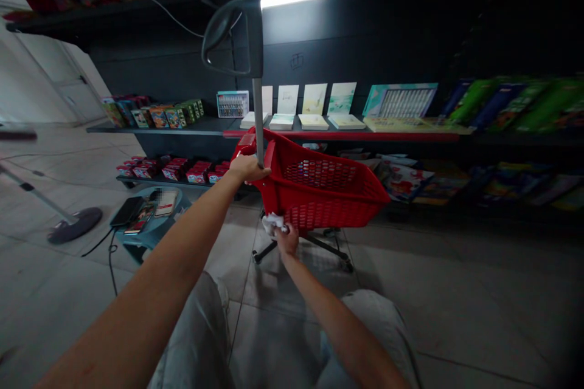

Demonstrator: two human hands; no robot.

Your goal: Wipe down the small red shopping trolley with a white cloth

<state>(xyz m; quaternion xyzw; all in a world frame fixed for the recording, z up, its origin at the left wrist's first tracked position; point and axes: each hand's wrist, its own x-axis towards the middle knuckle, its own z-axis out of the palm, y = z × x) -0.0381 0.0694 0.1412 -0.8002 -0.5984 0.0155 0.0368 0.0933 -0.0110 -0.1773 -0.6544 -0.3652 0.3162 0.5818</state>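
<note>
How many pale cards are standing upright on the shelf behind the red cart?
4, in one row: the first card partly behind the pole, then the second, third and fourth.

The left hand (249,169) grips the metal pole (258,115) of a red plastic shopping cart (314,185), while the right hand (286,240) holds a white cloth (274,223) against the basket's near edge. Dark shelves (159,126) of boxed goods stand beyond, and a phone (128,211) lies on a small teal table (132,240) to the left.
</note>
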